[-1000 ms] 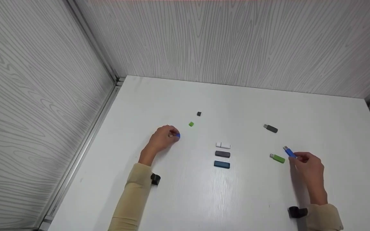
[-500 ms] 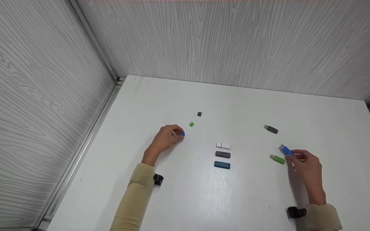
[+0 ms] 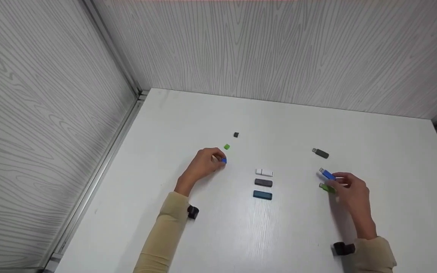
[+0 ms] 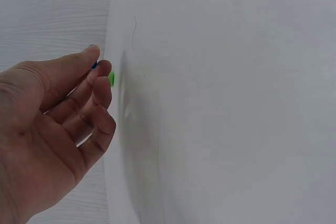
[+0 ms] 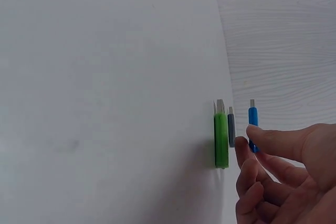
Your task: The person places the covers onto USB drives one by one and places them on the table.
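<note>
Here, the left hand [image 3: 205, 163] pinches a blue cap [image 3: 224, 160] (green cap [image 3: 227, 146] on the far side). The right hand [image 3: 352, 192] pinches a blue USB stick [image 3: 327, 174].

Your head view is evenly lit, with pale glare on the table [image 3: 294, 231] and soft shadows left of both arms [image 3: 165, 231]; your wrist views look dimmer and greyer, with blurry shadows and softer detail.

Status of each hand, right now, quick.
Left hand: holding a small blue USB-stick cap, pinched.
Right hand: holding the uncapped blue USB stick, pinched.
</note>
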The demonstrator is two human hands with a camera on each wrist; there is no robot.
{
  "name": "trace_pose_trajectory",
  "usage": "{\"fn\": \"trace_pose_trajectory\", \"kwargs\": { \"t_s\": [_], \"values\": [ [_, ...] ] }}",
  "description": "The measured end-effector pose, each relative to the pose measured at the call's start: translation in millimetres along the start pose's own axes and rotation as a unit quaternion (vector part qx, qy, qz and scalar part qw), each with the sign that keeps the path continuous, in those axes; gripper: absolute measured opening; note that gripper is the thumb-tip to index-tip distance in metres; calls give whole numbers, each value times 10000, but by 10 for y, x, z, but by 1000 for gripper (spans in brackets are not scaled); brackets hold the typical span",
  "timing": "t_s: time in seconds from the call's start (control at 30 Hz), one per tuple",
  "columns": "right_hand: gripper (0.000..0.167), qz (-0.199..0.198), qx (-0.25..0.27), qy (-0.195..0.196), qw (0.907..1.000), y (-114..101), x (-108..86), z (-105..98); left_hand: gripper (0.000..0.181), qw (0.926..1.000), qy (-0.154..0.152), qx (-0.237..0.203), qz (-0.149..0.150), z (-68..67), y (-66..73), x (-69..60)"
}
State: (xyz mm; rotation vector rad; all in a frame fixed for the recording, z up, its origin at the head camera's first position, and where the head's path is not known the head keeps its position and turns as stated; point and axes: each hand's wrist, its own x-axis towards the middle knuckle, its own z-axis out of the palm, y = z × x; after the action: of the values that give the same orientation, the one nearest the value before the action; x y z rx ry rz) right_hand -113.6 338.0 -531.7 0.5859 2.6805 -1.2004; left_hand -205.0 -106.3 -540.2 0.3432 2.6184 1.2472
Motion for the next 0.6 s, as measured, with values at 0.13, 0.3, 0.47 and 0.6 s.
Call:
{"fn": "trace_pose_trajectory", "kwargs": {
  "t_s": [0.13, 0.3, 0.47, 0.6],
  "values": [
    [46, -220, 60, -38, 9997, -68, -13, 43, 18, 10000, -28, -4, 61, 43, 37, 20],
    [41, -439, 84, -116, 9989, -143, -3, 85, 19, 10000, -60, 24, 53, 98, 76, 46],
    [38, -617, 275, -177, 9976, -210, 22, 133, 20, 9999, -55, 85, 63, 147, 92, 65],
    [36, -768, 385, -244, 9960, -251, 32, 170, 21, 10000, -30, 68, 61, 178, 111, 76]
  ]
}}
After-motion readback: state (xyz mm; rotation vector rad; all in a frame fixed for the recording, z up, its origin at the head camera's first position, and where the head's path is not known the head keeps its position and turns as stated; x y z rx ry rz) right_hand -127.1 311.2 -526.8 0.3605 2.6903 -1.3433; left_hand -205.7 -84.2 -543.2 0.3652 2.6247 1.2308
